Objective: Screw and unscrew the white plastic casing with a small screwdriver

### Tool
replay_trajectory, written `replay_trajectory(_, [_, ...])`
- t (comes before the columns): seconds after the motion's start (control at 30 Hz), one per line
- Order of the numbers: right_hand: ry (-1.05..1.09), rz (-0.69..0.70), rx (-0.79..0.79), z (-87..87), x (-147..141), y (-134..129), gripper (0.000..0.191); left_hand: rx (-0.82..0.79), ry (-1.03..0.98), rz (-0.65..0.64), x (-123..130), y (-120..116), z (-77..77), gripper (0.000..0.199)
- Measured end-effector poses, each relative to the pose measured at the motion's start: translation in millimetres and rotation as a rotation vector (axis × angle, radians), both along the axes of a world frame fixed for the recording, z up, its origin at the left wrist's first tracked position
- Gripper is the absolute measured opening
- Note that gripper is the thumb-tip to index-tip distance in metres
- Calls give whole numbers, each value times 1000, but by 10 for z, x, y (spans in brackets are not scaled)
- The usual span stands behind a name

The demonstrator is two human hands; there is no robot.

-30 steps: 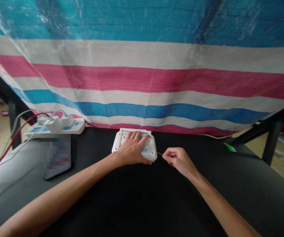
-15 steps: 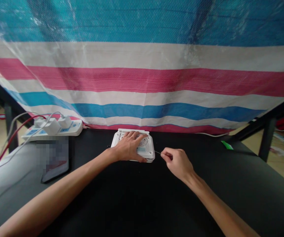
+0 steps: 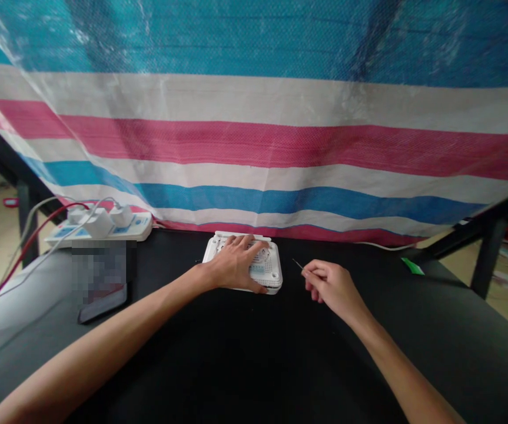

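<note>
A white plastic device (image 3: 274,265) with rows of vent holes, round openings and a pale blue label lies flat on the black table. Across its top rests my left hand (image 3: 236,265), fingers spread and thumb at the near edge, holding it down and covering much of its left half. To the right of the device, just above the table, my right hand (image 3: 326,280) is closed in a pinch on a thin metal rod (image 3: 296,263). The rod's tip points up and left, apart from the device; its other end is hidden in the fingers.
A white power strip (image 3: 143,228) with plugs and cables stands at the back left. In front of it is a dark phone (image 3: 103,303), partly blurred out. A small green packet (image 3: 412,267) lies at the right. The striped plastic sheet (image 3: 254,141) hangs behind the table.
The rod's tip has come away from the device's right side, and my right hand has moved slightly right and turned. My left hand stays on the device. The whole view has shifted slightly.
</note>
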State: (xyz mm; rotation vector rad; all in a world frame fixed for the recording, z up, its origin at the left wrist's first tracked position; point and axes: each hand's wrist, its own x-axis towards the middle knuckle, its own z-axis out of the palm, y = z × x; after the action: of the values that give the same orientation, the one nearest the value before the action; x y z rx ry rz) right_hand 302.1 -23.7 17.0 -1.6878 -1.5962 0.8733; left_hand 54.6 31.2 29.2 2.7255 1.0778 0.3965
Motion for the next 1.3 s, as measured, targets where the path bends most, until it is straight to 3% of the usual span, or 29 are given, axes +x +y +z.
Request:
replay_trajectory(0.17, [99, -88, -45, -45, -108, 1, 19, -4, -4, -28, -16, -40, 25, 97])
replay_trajectory(0.27, [38, -107, -21, -75, -136, 47, 17, 4, 3, -39, -36, -37, 33, 95])
replay_trajectory(0.6, [-772, -58, 61, -6, -231, 272, 19, -9, -28, -24, -49, -44, 88, 91])
replay_trajectory(0.9, [-914, -18, 39, -15, -239, 261, 23, -19, -152, -29, -116, -5, 205, 87])
replay_trajectory(0.97, [-893, -52, 157, 66, -245, 253, 29, -4, -155, -18, -144, 18, 236, 88])
replay_trajectory(1.03, [-833, -14, 393, 155, -271, 242, 36, 12, -140, -7, -168, 38, 261, 90])
replay_trajectory(1.17, [-796, 263, 826, 214, -329, 234, 34, 24, -105, -15, -182, 50, 301, 91])
replay_trajectory(1.3, [-825, 407, 1030, 115, -307, 284, 34, -5, -106, -36, -160, 44, 339, 90])
